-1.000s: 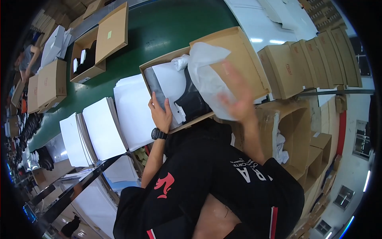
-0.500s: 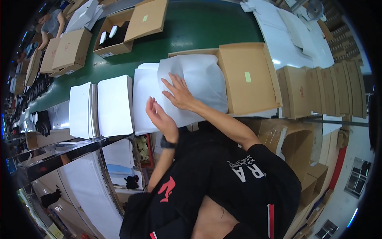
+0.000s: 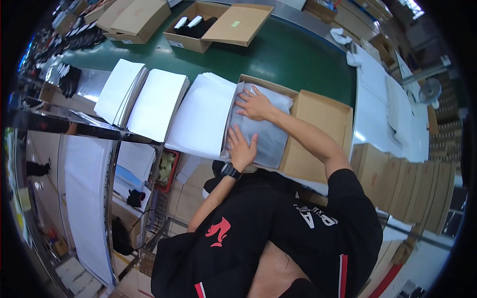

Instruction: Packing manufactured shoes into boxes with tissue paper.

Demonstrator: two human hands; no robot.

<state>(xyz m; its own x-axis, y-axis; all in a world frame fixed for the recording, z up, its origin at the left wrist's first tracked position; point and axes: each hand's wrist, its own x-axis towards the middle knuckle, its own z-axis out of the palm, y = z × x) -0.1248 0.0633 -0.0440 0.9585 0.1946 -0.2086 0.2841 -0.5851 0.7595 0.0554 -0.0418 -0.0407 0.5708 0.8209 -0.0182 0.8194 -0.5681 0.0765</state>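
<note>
My left hand (image 3: 242, 148) lies with fingers spread on a translucent whitish sheet of paper (image 3: 272, 149), along its left edge. Farther off, my right hand (image 3: 255, 105) rests palm down on the same sheet, fingers apart. The sheet lies inside an open cardboard box (image 3: 269, 84), and what is under it is hidden. To the right the box's lid (image 3: 323, 131) is folded back flat. A stack of white paper (image 3: 201, 114) stands against the box's left side, close to my left hand.
Two more white paper stacks (image 3: 158, 102) stand farther left. Across the green table (image 3: 303, 54), another open box (image 3: 196, 43) holds dark items with white inserts. Closed boxes (image 3: 141, 20) sit at the far left. Several cardboard boxes (image 3: 377, 169) stand in a row at the right.
The sheet, which was bulging over the box's left edge, now lies inside the box. My left hand has come down from the air onto it. The whole view has turned and shifted.
</note>
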